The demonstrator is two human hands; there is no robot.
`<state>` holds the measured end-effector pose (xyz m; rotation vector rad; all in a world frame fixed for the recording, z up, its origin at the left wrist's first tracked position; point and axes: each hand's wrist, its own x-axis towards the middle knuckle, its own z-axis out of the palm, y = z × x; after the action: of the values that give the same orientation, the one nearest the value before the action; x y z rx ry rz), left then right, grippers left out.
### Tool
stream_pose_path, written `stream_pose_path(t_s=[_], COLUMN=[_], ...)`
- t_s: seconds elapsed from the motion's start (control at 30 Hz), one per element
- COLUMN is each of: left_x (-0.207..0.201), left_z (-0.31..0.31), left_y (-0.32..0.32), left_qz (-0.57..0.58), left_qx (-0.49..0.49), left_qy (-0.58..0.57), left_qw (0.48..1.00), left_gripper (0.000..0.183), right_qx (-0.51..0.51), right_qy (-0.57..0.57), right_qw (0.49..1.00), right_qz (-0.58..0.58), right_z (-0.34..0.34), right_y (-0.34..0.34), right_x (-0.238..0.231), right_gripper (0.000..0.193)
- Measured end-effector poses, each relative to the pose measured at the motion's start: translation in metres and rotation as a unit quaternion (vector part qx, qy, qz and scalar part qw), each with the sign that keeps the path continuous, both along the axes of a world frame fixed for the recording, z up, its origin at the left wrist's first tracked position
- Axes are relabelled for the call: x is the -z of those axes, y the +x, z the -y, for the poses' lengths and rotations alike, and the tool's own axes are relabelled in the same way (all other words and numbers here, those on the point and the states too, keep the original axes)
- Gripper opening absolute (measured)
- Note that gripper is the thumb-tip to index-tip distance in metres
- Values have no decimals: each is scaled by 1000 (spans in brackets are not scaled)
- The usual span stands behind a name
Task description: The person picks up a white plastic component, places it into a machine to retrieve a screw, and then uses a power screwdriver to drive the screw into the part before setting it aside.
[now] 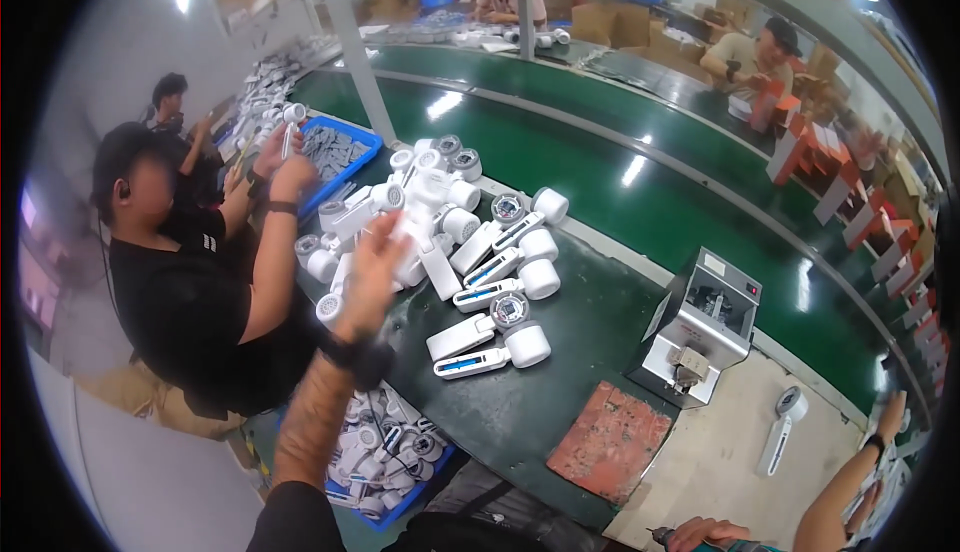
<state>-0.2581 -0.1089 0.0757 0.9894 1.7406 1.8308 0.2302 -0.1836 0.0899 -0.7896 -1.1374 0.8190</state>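
Note:
My left hand (375,264), smeared by motion and with a black watch at its wrist, reaches over a pile of white handheld devices (440,187) with round heads and slim handles. A blurred white piece lies at its fingertips; whether the fingers grip it cannot be made out. Right of it, several of these devices (487,294) lie in a row, some handles open with a blue cell inside. At the lower edge my right hand (705,532), partly cut off, is closed round a teal electric screwdriver (745,545), its tip toward the left.
A silver machine (700,327) stands right of centre, near a worn red board (610,442). One more white device (782,430) lies on the beige board. Blue bins (445,462) hold parts. Co-workers sit left and beyond the green conveyor (600,142); another's arm (845,482) reaches in at right.

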Motion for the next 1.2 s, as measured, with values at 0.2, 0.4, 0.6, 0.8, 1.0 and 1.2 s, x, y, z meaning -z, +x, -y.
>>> stream_pose_path(t_s=[0.2,0.4,0.6,0.8,1.0,1.2], left_x=[14,-74,-27,33,53,7], left_z=[-18,-49,-101,-150,-151,-100], left_y=[-162,150,432,535,537,421], left_qz=[-634,-303,-414,-416,-383,-353], left_qx=[-273,102,505,482,474,494], left_qy=[-264,-29,53,-46,-97,184], left_qw=[674,947,755,769,787,773], left_gripper=[39,28,43,60,50,29], right_qx=[-122,-44,-106,-101,-59,-52], right_qy=[14,-62,-77,-83,-92,-95], right_qw=[987,995,976,977,987,988], right_qz=[-101,-67,-176,-171,-117,-112], right_z=[-9,-3,13,32,30,10], right_y=[27,31,40,39,49,49], right_x=[8,19,13,14,18,21], right_gripper=[59,62,54,53,58,60])
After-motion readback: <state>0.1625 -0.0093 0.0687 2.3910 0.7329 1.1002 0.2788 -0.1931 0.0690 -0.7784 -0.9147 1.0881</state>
